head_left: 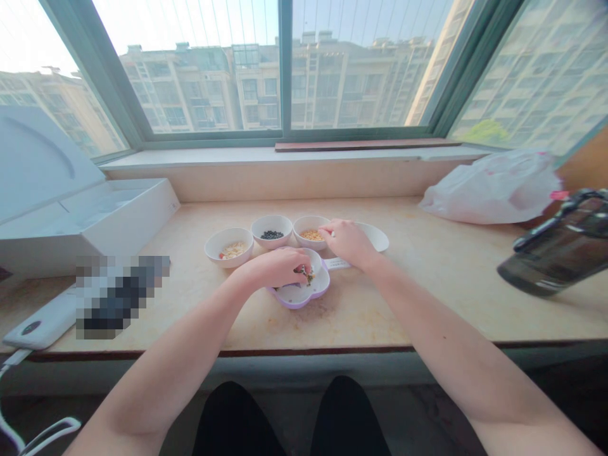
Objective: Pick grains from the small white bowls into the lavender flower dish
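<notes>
Fingers of the left hand [278, 267] bunch together in a pinch directly above a lobed, lilac-rimmed white dish [298, 296], and a small heap of green and dark bits [308, 276] sits against their tips; whether they grip any of it is hidden. Fingers of the right hand [346, 244] curl together at the rim of a white bowl of yellow grains [311, 235], just ahead of the left fingers; what they hold, if anything, cannot be seen. So far, only that small heap shows in the dish, while all three bowls keep visible portions. Left of the right fingers and ahead of the left ones stands a bowl of black beans [272, 235], and further left a bowl of pale flakes with red pieces [232, 250]. Just beyond the right fingers lies a white plate [377, 235].
</notes>
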`<state>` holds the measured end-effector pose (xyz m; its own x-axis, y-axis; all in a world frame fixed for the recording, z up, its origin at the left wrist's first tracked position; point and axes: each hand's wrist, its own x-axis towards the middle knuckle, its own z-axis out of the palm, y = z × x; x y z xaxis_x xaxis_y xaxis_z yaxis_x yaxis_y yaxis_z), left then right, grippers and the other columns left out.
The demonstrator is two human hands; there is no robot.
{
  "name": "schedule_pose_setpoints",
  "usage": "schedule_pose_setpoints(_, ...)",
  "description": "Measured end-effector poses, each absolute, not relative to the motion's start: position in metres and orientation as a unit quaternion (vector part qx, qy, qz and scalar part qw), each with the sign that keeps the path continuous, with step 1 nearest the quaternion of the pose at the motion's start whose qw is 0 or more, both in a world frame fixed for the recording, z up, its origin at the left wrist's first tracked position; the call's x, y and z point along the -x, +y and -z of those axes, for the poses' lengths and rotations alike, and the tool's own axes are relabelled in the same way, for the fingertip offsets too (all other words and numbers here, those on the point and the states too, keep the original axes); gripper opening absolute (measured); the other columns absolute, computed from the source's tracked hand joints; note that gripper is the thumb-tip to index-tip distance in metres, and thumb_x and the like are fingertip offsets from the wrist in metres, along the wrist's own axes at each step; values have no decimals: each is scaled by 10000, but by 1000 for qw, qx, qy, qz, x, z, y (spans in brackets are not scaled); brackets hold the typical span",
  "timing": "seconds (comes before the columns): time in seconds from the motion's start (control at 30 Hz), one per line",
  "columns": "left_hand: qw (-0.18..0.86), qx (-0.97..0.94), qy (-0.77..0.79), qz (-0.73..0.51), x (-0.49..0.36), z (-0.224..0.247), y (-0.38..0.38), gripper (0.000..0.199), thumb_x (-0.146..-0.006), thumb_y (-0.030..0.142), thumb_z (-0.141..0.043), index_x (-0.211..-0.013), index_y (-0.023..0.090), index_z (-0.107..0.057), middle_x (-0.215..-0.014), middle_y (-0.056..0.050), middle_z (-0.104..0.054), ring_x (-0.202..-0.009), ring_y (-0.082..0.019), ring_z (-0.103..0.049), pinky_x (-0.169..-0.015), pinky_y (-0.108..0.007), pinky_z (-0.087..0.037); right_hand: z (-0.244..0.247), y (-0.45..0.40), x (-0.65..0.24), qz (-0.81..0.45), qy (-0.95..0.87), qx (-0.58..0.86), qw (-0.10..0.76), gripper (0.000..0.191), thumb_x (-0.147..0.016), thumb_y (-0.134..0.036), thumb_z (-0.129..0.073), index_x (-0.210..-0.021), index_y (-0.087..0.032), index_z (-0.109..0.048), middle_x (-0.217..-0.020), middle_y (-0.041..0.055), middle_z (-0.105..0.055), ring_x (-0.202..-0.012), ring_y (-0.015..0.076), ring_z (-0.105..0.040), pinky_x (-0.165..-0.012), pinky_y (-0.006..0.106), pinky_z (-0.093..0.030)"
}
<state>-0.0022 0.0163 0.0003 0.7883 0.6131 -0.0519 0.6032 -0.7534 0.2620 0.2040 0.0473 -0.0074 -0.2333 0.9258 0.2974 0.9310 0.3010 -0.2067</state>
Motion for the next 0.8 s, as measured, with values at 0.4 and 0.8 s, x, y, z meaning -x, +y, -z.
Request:
schedule_pose_setpoints(0.4, 86, -942, 324, -13, -3, 12, 19, 115, -941, 197, -560, -966, 185, -673, -1091, -44, -690, -1007, -203, -644, -909, -326, -488, -15, 20, -206, -129, -866, 457, 155, 214, -884, -303, -604, -832, -202, -786, -724, 13, -692, -645, 134, -565, -608, 264, -353)
schedule_pose_setpoints(0.8, 148, -924, 351, -20, 6, 11, 22, 151, -891, 124, -569, -848, 171, -706, -1002, -58, -711, -1002, -218, -639, -898, -328, -474, -17, 3, -187, -26, -917, 397, -20, 287, -852, -151, -540, -831, -233, -815, -883, 64, -701, -783, 185, -623, -648, 288, -363)
